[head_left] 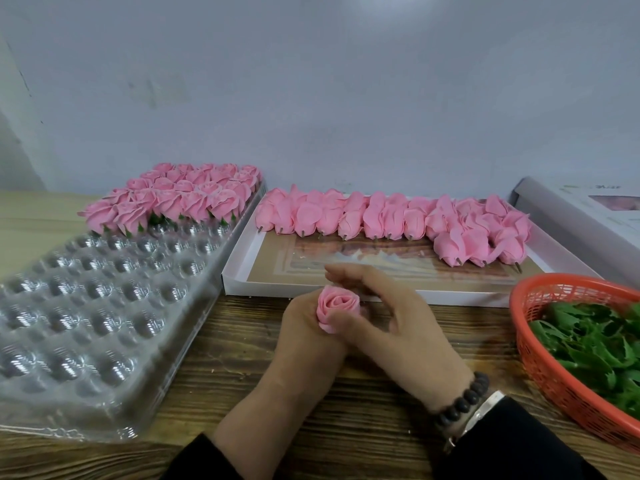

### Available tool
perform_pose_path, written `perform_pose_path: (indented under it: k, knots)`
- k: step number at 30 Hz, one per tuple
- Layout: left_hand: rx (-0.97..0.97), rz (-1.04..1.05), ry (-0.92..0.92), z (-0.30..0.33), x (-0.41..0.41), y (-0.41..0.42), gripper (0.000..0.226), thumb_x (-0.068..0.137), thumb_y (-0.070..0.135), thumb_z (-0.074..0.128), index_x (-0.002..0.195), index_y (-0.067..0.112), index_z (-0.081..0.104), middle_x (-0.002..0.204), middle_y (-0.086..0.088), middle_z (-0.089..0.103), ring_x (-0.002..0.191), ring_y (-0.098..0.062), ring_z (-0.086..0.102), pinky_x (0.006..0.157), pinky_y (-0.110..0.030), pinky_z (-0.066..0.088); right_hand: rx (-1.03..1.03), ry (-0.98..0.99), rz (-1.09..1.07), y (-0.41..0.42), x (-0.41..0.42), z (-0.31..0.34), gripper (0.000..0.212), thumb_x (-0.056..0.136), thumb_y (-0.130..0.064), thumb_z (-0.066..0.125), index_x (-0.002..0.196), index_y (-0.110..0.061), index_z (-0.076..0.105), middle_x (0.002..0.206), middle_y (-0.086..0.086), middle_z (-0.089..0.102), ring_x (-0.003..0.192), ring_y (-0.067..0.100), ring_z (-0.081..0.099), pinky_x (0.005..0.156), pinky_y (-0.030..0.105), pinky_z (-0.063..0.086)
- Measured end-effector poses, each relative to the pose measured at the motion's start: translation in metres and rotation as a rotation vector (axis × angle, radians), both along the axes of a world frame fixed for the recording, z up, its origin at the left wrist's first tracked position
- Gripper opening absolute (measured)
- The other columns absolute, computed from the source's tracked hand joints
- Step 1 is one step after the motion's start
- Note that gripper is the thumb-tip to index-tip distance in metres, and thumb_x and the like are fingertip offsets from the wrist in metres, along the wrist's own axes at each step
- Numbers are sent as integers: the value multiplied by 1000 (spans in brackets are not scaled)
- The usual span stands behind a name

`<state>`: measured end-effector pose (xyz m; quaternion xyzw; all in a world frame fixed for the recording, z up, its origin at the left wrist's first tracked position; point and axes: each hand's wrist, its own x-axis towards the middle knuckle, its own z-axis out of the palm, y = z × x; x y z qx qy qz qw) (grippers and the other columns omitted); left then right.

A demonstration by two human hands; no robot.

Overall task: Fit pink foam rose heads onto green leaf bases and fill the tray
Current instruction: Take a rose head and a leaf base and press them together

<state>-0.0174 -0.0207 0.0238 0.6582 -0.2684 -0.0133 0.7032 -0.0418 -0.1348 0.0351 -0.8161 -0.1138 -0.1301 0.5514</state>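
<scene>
You have one pink foam rose head (335, 308) between your two hands, bloom up, its soft matte petals curling in a spiral round a tight centre. Your left hand (304, 337) wraps it from below and the left, and your right hand (388, 317) closes its thumb against the rose's right side while the other right fingers (349, 275) arch loosely above it. Whether a leaf base sits under the rose, you cannot tell.

Beyond your fingertips lies a shallow white cardboard box lid (239, 271) lined with loose rose heads (391, 220) lying on their sides, short dark stubs pointing towards you. Left of your left hand is the clear moulded plastic tray (93, 306), glossy, with rows of round dimples; its far rows hold finished roses (180, 197) with green showing beneath. Right of your right wrist, an orange plastic mesh basket (540, 355) holds jagged green leaf bases (595, 344). The table (363, 393) is rough dark wood grain. The print on the grey-white box (588, 209) at far right is unreadable.
</scene>
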Motion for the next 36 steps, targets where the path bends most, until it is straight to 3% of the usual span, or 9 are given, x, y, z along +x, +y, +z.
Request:
perform_pose_path:
  k: [2, 8, 12, 15, 18, 22, 28, 31, 36]
  knots:
    - [55, 25, -15, 2, -2, -1, 22, 81, -1, 62, 69, 17, 63, 61, 8, 68, 62, -3, 65, 53, -10, 46, 70, -94, -55, 6, -1, 1, 31, 75, -55, 52, 97, -39, 66, 96, -21, 67, 94, -4, 61, 80, 16, 49]
    - [158, 107, 46, 1, -8, -8, 46, 87, -11, 46, 72, 31, 50, 62, 13, 55, 59, 12, 57, 55, -1, 41, -70, -193, -174, 22, -2, -3, 42, 84, -44, 38, 91, -23, 73, 89, -16, 69, 88, -2, 61, 84, 23, 48]
    - [-204, -189, 255, 3, -9, -11, 45, 82, 2, 34, 62, 14, 73, 65, -1, 68, 63, -2, 66, 60, -15, 53, -264, -193, -183, 23, -3, -3, 41, 82, -45, 36, 95, -27, 70, 95, -17, 67, 95, 4, 57, 88, 18, 42]
    - [-458, -310, 424, -1, -6, -14, 47, 87, 3, 35, 63, 13, 74, 65, -2, 68, 65, -9, 67, 59, -19, 54, -215, -132, -148, 23, -3, -3, 37, 76, -48, 40, 93, -31, 68, 93, -16, 66, 94, 1, 56, 85, 15, 42]
    - [-377, -183, 285, -2, -6, -13, 15, 67, 14, 62, 65, 22, 75, 68, 1, 70, 70, -7, 67, 62, -19, 53, -151, -62, -117, 21, -1, -2, 37, 68, -56, 44, 90, -35, 65, 91, -16, 65, 93, -1, 57, 82, 14, 45]
    - [-248, -79, 133, -8, -4, -10, 8, 65, 20, 66, 68, 21, 74, 70, -2, 68, 70, -13, 64, 64, -23, 54, -123, 9, -60, 15, 0, 0, 43, 59, -65, 53, 94, -40, 61, 88, -16, 66, 86, -3, 60, 76, 18, 51]
    - [-64, 24, -73, -5, -4, -6, 30, 82, -12, 58, 65, 12, 62, 59, 5, 64, 58, 0, 58, 53, -12, 47, -102, 107, 46, 5, 3, -1, 60, 50, -69, 63, 105, -48, 50, 96, -20, 67, 93, -7, 60, 84, 19, 50]
    - [-27, 22, -129, -2, -4, -4, 24, 81, -7, 59, 66, 12, 61, 60, 6, 64, 58, 2, 59, 54, -10, 45, -111, 112, 60, 2, 2, -1, 67, 49, -68, 65, 111, -51, 46, 98, -25, 63, 97, -10, 57, 85, 11, 45]
    - [72, 88, -106, -5, -1, -3, 33, 82, 1, 60, 61, 27, 59, 60, 10, 65, 58, 1, 60, 53, -8, 44, 49, -80, -25, 8, -4, 6, 41, 70, -61, 53, 105, -43, 61, 104, -22, 65, 96, -9, 59, 80, 12, 47]
